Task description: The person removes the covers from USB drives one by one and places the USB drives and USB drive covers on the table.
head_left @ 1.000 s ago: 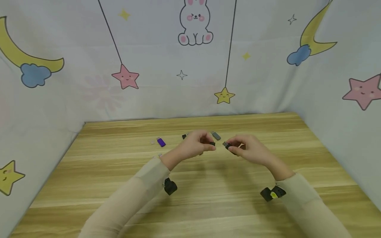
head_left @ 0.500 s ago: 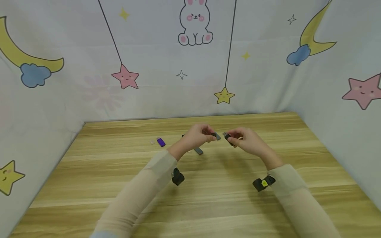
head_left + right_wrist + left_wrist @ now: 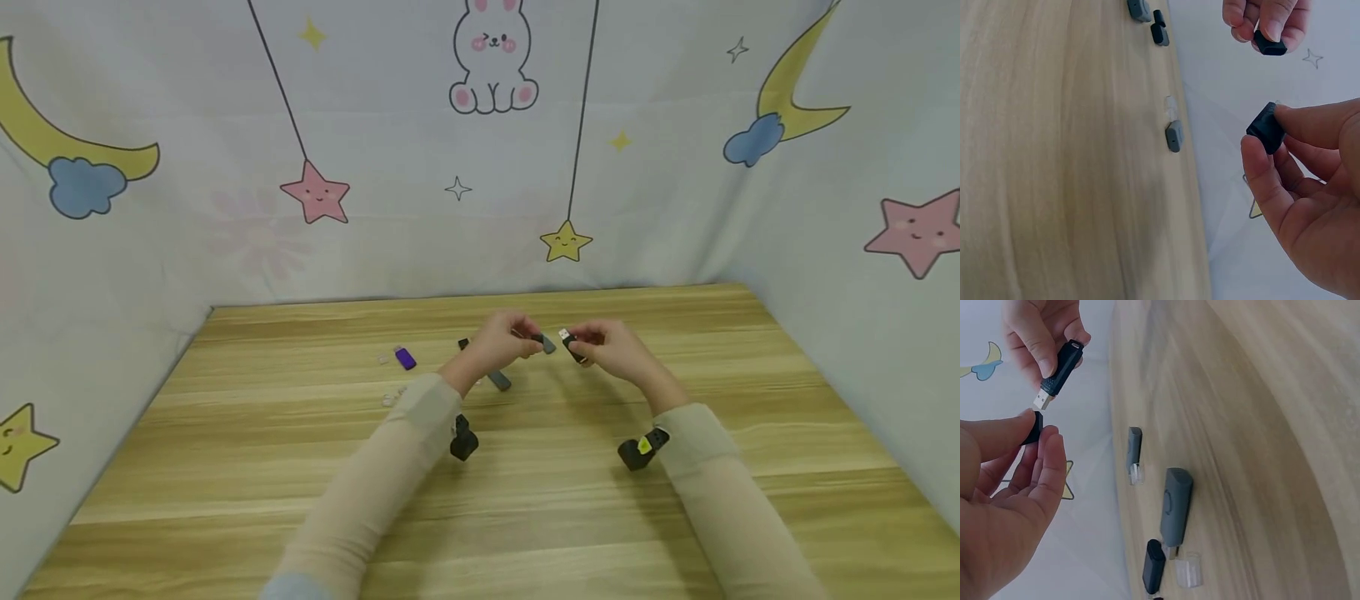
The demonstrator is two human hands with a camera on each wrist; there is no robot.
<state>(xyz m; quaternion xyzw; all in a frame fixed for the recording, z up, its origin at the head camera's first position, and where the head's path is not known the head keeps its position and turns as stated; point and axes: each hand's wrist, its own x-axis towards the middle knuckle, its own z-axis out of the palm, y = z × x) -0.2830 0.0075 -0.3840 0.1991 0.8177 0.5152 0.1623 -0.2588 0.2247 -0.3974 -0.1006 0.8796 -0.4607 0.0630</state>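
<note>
In the head view, both hands are raised over the far part of the wooden table, close together. My left hand [image 3: 495, 346] pinches a small black cap [image 3: 1034, 430] between thumb and fingers. Opposite it, my right hand [image 3: 618, 354] grips a black USB flash drive [image 3: 1063, 367] by its body. The drive's bare metal plug [image 3: 1042, 399] points toward the cap, with a small gap between them. From the right wrist view, the cap's hollow end faces the drive, while the plug is mostly hidden behind the drive's body.
On the table [image 3: 555, 500] lie a grey flash drive [image 3: 1134, 447], a larger grey one [image 3: 1176, 506] and a black one [image 3: 1154, 567]. Further left is a purple drive [image 3: 405, 358]. Clear caps [image 3: 1189, 570] lie among them. A printed cloth [image 3: 420, 242] hangs behind the table.
Both hands have moved slightly farther from me, and the forearms have swung inward. The flash drive has turned so its plug shows more clearly. Cap and drive stay apart throughout.
</note>
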